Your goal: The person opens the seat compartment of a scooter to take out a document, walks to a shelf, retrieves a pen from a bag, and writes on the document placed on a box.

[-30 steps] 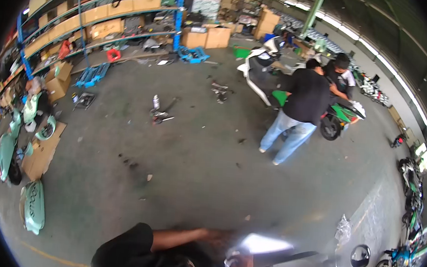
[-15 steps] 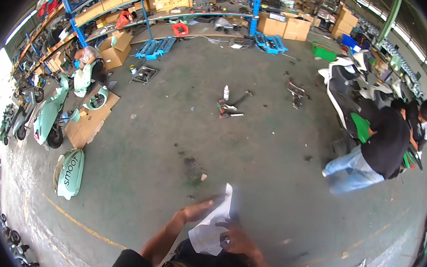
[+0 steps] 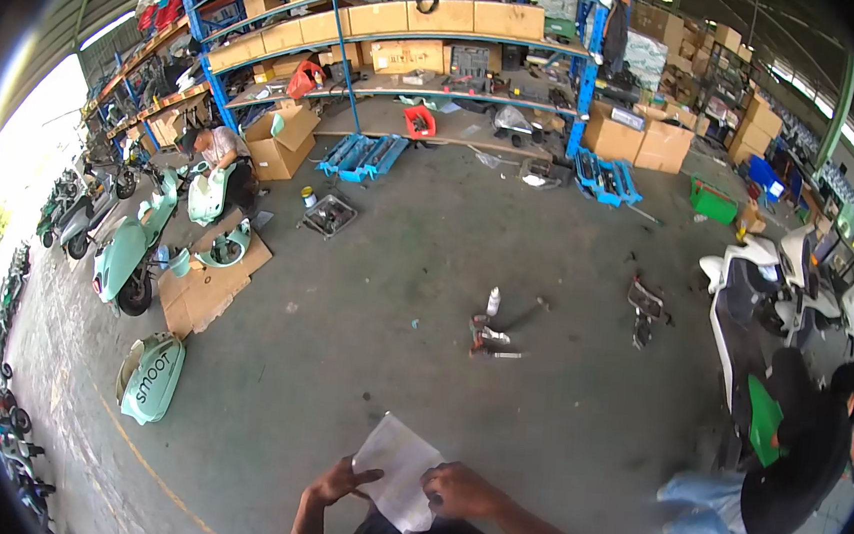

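Observation:
A white sheet of paper (image 3: 398,474) is held in front of my body at the bottom centre. My left hand (image 3: 341,480) grips its left edge, with the thumb lying over the front. At the right edge, the curled fingers of my right hand (image 3: 455,489) pinch the paper. The sheet is tilted, and any writing on it is too faint to read. Beyond it on the floor lie a white spray bottle (image 3: 493,301) and some metal tools (image 3: 487,338).
Blue shelving (image 3: 585,79) with cardboard boxes spans the back. Blue toolboxes (image 3: 360,156) stand before it. A mint panel (image 3: 152,378) and scooter (image 3: 129,256) are at left, near a seated person (image 3: 221,149). Another person (image 3: 800,467) bends by a white scooter (image 3: 734,321) at right.
The view has swung left and up. The paper, blurred at first, is now spread flatter between both hands. My right hand has moved from its front to its right edge.

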The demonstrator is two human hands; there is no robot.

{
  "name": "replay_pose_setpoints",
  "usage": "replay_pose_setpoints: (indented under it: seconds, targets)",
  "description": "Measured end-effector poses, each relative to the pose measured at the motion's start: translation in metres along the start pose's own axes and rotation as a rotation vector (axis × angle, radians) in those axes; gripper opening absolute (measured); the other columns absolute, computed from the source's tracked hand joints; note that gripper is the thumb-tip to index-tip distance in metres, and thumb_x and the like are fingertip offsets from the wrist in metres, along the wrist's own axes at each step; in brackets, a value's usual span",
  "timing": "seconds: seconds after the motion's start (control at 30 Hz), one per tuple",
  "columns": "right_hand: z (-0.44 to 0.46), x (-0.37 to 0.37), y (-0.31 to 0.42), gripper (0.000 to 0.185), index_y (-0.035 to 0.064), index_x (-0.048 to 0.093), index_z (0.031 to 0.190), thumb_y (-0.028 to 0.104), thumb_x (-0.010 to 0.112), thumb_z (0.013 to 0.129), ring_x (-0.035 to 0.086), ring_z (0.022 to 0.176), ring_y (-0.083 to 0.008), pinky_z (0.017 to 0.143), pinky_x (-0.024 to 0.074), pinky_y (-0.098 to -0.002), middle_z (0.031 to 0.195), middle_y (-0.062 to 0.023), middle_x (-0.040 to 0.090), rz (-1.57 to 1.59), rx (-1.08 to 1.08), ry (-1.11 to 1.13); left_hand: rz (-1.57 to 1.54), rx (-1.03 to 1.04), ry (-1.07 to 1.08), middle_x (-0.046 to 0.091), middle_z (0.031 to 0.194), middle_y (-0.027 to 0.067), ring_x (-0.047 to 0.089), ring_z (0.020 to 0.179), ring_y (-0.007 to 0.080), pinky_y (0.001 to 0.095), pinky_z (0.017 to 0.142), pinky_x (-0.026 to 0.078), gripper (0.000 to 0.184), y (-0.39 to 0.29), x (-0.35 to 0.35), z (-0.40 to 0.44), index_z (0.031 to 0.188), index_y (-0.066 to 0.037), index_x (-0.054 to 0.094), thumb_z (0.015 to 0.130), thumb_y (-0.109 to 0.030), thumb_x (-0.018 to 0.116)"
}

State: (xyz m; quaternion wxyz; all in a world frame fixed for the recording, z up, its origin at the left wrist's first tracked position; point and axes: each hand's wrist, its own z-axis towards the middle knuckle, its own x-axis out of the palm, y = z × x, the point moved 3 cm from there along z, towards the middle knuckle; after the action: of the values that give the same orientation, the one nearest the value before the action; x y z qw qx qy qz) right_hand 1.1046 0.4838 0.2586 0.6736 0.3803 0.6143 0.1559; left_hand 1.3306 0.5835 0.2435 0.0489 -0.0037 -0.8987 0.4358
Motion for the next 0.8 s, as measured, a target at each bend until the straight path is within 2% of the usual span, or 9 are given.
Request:
replay_pose_setpoints:
  seconds: [0.13, 0.3, 0.4, 0.5, 0.53, 0.57, 0.63, 0.7, 0.8]
  targets:
    - [0.079, -0.048, -0.059, 0.015, 0.0055, 0.069, 0.08, 0.018, 0.065, 0.074, 0.06, 0.105, -0.029, 0.092, 0.0469, -0.0432, 0.111, -0.0087, 0.065, -0.006, -0.177, -0.039, -0.291, 0.019, -0.311, 0.065, 0.111, 0.0093, 0.067, 0.092, 0.0213, 0.0378, 0.071, 0.059, 0.042, -0.016, -0.044, 0.053, 0.129, -0.004, 0.053, 0.091, -0.02, 0.063]
    - [0.182, -0.124, -0.136, 0.019, 0.0094, 0.071, 0.091, 0.022, 0.066, 0.078, 0.051, 0.121, -0.0305, 0.103, 0.0392, -0.0453, 0.13, -0.0096, 0.057, -0.117, -0.171, -0.147, -0.359, 0.214, -0.44, 0.067, 0.107, 0.007, 0.066, 0.091, 0.022, 0.0433, 0.071, 0.057, 0.042, -0.064, -0.128, 0.163, 0.126, -0.003, 0.056, 0.09, -0.023, 0.062]
    - [0.232, -0.211, -0.18, 0.023, 0.0062, 0.064, 0.097, 0.02, 0.064, 0.078, 0.051, 0.121, -0.0326, 0.105, 0.0362, -0.046, 0.129, -0.0133, 0.055, 0.35, -0.078, -0.413, -0.207, 0.214, -0.681, 0.066, 0.103, 0.0094, 0.065, 0.091, 0.0198, 0.0358, 0.069, 0.056, 0.032, -0.127, -0.221, 0.219, 0.12, -0.002, 0.059, 0.092, -0.016, 0.052]
    - [0.276, -0.353, -0.174, 0.017, 0.0042, 0.053, 0.081, 0.019, 0.062, 0.078, 0.056, 0.097, -0.0273, 0.099, 0.0372, -0.0474, 0.099, -0.0122, 0.057, 0.8, -0.369, -0.499, 0.288, 0.546, -1.008, 0.066, 0.094, 0.0134, 0.06, 0.084, 0.0205, 0.0359, 0.076, 0.05, 0.029, -0.225, -0.311, 0.273, 0.107, 0.008, 0.061, 0.084, 0.0, 0.044]
    - [0.286, -0.399, -0.169, 0.019, 0.0051, 0.05, 0.075, 0.02, 0.061, 0.078, 0.057, 0.086, -0.0248, 0.096, 0.0376, -0.0478, 0.087, -0.0104, 0.055, 1.002, -0.544, -0.514, 0.298, 0.421, -1.006, 0.067, 0.087, 0.0134, 0.058, 0.081, 0.018, 0.0371, 0.075, 0.048, 0.023, -0.279, -0.319, 0.275, 0.101, 0.01, 0.062, 0.088, 0.001, 0.044]
    - [0.292, -0.454, -0.148, 0.021, 0.0078, 0.047, 0.068, 0.023, 0.056, 0.079, 0.053, 0.07, -0.0209, 0.093, 0.0381, -0.0494, 0.074, -0.0068, 0.052, 1.05, -0.8, -0.514, 0.429, 0.481, -1.089, 0.066, 0.082, 0.0107, 0.054, 0.075, 0.0165, 0.0372, 0.069, 0.046, 0.022, -0.308, -0.34, 0.294, 0.095, 0.009, 0.062, 0.095, -0.009, 0.05]
    - [0.301, -0.525, -0.122, 0.03, 0.0098, 0.045, 0.062, 0.028, 0.051, 0.084, 0.053, 0.066, -0.0218, 0.082, 0.0422, -0.0511, 0.07, -0.0053, 0.05, 1.123, -1.294, -0.475, 0.522, 0.541, -1.02, 0.062, 0.073, 0.015, 0.048, 0.066, 0.0183, 0.0395, 0.063, 0.043, 0.039, -0.384, -0.354, 0.327, 0.092, 0.009, 0.06, 0.097, -0.029, 0.055]
    - [0.32, -0.568, -0.108, 0.031, 0.0097, 0.045, 0.061, 0.029, 0.051, 0.084, 0.052, 0.063, -0.0216, 0.078, 0.0422, -0.0499, 0.067, -0.0053, 0.048, 1.286, -1.308, -0.602, 0.547, 0.476, -0.942, 0.059, 0.07, 0.018, 0.047, 0.065, 0.0194, 0.0408, 0.062, 0.043, 0.041, -0.39, -0.407, 0.389, 0.09, 0.009, 0.06, 0.097, -0.031, 0.055]
    - [0.371, -0.618, -0.114, 0.033, 0.0093, 0.044, 0.06, 0.031, 0.049, 0.084, 0.049, 0.057, -0.0212, 0.07, 0.0421, -0.0476, 0.061, -0.0052, 0.045, 1.619, -1.433, -0.737, 0.662, 0.25, -0.853, 0.058, 0.074, 0.0175, 0.051, 0.067, 0.0222, 0.0422, 0.062, 0.044, 0.044, -0.298, -0.514, 0.495, 0.099, 0.009, 0.059, 0.094, -0.035, 0.056]
